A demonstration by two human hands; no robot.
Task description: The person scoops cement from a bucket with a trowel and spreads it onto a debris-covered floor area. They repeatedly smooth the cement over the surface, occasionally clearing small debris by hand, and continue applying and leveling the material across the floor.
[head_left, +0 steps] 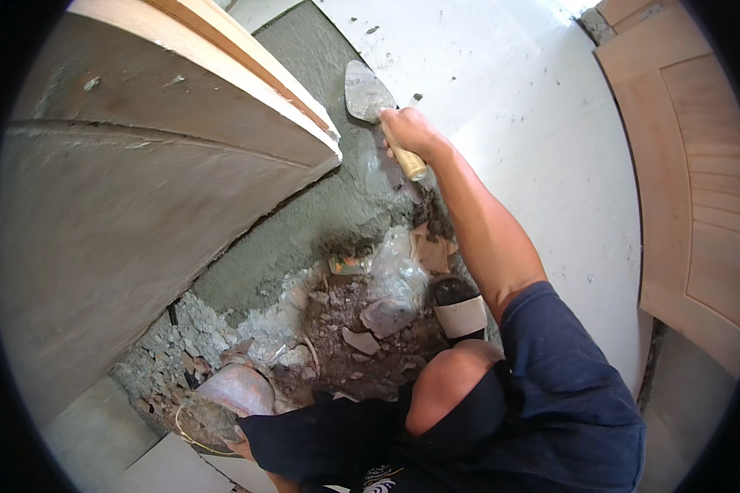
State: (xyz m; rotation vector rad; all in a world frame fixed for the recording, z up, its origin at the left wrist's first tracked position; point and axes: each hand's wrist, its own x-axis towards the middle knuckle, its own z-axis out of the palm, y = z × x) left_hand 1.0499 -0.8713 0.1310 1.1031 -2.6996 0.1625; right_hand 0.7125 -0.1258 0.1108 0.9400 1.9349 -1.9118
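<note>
My right hand [411, 131] is closed around the wooden handle of a pointed trowel [365, 92]. The trowel's grey metal blade lies over wet grey mortar [308, 218], near the edge of the white floor. This mortar runs in a strip along the foot of the plastered wall and past its corner. At the lower left, my left hand [240, 446] shows only in part beside a dusty rounded container [237, 389]. Dark clothing covers most of that hand, so its fingers cannot be made out.
Rubble and dirt [353, 316] fill the hollow before my knee, with my shoe [456, 297] at its right. A plastered wall [140, 205] with a wooden frame [263, 70] stands left. White flooring [543, 156] and a wooden panelled door [699, 164] lie to the right.
</note>
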